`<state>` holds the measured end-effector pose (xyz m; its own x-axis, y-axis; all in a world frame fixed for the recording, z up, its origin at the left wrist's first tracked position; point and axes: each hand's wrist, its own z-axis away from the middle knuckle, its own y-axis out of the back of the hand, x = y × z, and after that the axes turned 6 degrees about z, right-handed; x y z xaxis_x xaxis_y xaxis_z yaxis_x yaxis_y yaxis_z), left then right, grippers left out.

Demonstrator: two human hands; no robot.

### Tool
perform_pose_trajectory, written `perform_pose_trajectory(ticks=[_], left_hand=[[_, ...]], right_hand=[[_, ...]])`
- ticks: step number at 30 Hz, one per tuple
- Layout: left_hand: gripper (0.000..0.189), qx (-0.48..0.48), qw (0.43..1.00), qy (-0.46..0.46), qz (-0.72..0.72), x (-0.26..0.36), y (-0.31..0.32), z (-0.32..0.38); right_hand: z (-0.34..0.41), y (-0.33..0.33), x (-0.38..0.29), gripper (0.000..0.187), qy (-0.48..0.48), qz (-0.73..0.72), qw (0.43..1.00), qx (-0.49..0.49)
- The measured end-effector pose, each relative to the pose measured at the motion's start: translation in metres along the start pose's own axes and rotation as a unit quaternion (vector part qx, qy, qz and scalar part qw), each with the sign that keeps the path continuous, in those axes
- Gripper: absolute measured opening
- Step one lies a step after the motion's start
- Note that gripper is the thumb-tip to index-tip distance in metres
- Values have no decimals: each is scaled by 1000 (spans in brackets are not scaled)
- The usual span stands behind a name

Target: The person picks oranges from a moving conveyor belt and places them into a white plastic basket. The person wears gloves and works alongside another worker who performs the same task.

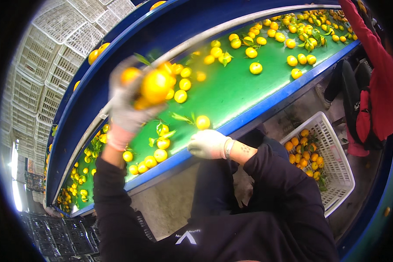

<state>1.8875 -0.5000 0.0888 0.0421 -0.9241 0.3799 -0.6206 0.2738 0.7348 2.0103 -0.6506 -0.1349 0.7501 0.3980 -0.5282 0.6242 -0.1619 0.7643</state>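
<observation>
My left hand [131,95], in a pale knit glove and blurred, is raised over the far side of a green conveyor belt [222,95]. It grips several orange mandarins [155,85], with a green leaf beside them. My right hand [211,144], also gloved, rests at the belt's near blue edge, fingers curled; whether anything lies inside them is hidden. Just beyond its knuckles sits a single mandarin [203,122] with leaves on its stem. Between my hands, near the edge, lie several more mandarins [160,155], some with leaves.
A white plastic crate [342,163] holding mandarins stands on the floor at the right. Beyond it is a co-worker in red sleeves [384,85]. A blue rail [249,108] borders the belt. White crates [29,62] are stacked at left, black crates [62,232] at lower left.
</observation>
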Motion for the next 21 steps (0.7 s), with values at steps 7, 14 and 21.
perform_pose_trajectory(ticks=[7,14,21], left_hand=[[67,225,906,-68,-351,-37,139,-66],[60,-52,945,290,-141,-134,161,-97],[29,210,916,-253,-232,-22,-8,-51]], right_hand=[[-1,3,-15,15,-38,-6,999,-22],[14,12,0,15,-22,15,1000,-13],[47,45,33,12,40,10,999,-3]])
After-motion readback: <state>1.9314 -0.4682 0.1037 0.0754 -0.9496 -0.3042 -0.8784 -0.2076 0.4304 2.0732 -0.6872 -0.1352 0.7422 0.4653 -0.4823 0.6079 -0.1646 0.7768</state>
